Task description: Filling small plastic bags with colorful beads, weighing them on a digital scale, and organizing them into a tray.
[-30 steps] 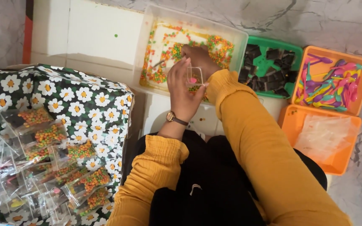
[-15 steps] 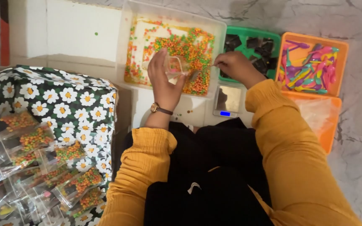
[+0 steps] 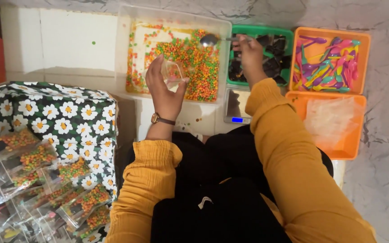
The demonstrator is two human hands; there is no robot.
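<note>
**Clear pouch held over the tray of coloured beads**

A small clear pouch (image 3: 173, 74) sits in the left hand (image 3: 166, 92), fingers curled round it, held above the near edge of a white tray (image 3: 124, 49) strewn with orange, green and yellow beads (image 3: 190, 58). The right hand (image 3: 250, 53) is closed on the handle of a metal spoon (image 3: 210, 40), whose bowl hovers over the beads at the tray's far right corner. Just right of the tray stands a green tray (image 3: 289, 33) of dark pieces, then an orange tray (image 3: 363, 54) of coloured plastic spoons, with a second orange tray (image 3: 354, 148) of clear bags below it. A small scale (image 3: 237, 108) lies near the right wrist. To the left, filled pouches (image 3: 37, 180) pile on a daisy-print cloth (image 3: 55, 112)
</note>
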